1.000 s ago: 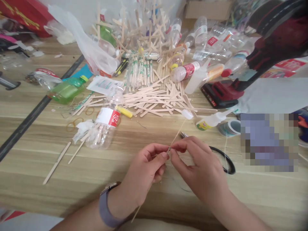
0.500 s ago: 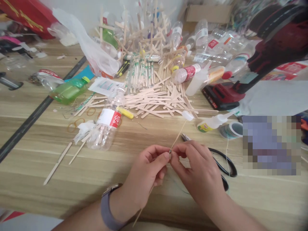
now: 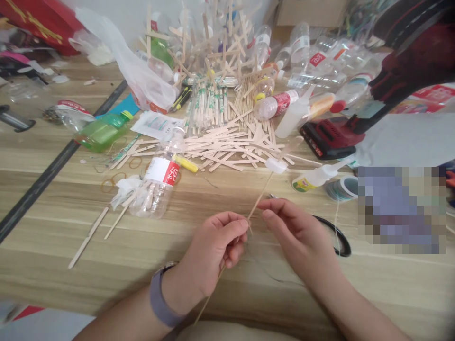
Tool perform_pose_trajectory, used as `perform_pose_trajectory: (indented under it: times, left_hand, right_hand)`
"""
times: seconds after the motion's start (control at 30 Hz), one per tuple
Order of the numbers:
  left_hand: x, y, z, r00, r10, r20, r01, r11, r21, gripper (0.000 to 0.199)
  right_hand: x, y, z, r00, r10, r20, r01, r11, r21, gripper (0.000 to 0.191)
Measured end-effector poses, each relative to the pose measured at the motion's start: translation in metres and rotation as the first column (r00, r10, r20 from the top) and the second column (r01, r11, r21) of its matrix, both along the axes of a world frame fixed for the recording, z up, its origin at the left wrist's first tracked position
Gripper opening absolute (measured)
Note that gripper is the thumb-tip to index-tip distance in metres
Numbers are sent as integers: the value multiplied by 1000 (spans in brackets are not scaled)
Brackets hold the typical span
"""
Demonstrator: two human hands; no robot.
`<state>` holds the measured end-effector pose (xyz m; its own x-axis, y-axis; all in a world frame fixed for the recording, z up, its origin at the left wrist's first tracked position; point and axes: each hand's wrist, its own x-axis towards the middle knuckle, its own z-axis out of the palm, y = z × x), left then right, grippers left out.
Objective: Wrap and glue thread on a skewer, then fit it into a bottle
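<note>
My left hand [image 3: 223, 246], with a watch [image 3: 165, 293] on its wrist, pinches a thin bamboo skewer [image 3: 261, 194] between thumb and forefinger. The skewer slants from the lower middle up to the right, its upper end by a white plastic piece [image 3: 276, 166]. At the pinch a short thin end sticks out; I cannot make out what it is. My right hand [image 3: 298, 232] is just right of the skewer, thumb and forefinger slightly apart with nothing visible between them. Below it a dark thread [image 3: 280, 278] trails over the table. Partly hidden behind this hand lie black-handled scissors [image 3: 343, 239].
Loose craft sticks [image 3: 223, 147] lie across the middle. A clear bottle [image 3: 152, 199] lies left of my hands. A glue bottle [image 3: 313, 179] and a thread spool [image 3: 343, 188] are at right, before a red power tool [image 3: 330, 135]. Many plastic bottles [image 3: 316, 61] crowd the back.
My right hand has come away from the pinch point, moving slightly right, and its fingers have parted. The left hand keeps its hold on the skewer. The view has shifted slightly.
</note>
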<state>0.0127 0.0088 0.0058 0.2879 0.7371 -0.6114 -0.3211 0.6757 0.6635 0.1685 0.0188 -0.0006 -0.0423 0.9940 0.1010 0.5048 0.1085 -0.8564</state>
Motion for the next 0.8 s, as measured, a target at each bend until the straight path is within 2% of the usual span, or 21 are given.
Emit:
perform_pose_trajectory:
  times: [0.1,0.27,0.63,0.8]
  left_hand:
    - [1,0,1,1000,-21,10,21,1000,-6,20]
    - [2,-1,0,999,-34,14,34,999,-1,16]
    - [4,-2,0,994,-37,-106,46,996,83,13]
    - [4,-4,-2,996,-8,-85,13,998,62,16]
  right_hand:
    - [1,3,0,984,26,-179,-57,983,-173,22]
    - [-2,2,1,944,49,-327,-116,976,-186,16]
    - [1,-2,-3,952,81,-296,-132,979,-157,16]
    - [-1,-2,-4,965,78,-252,-130,972,-195,18]
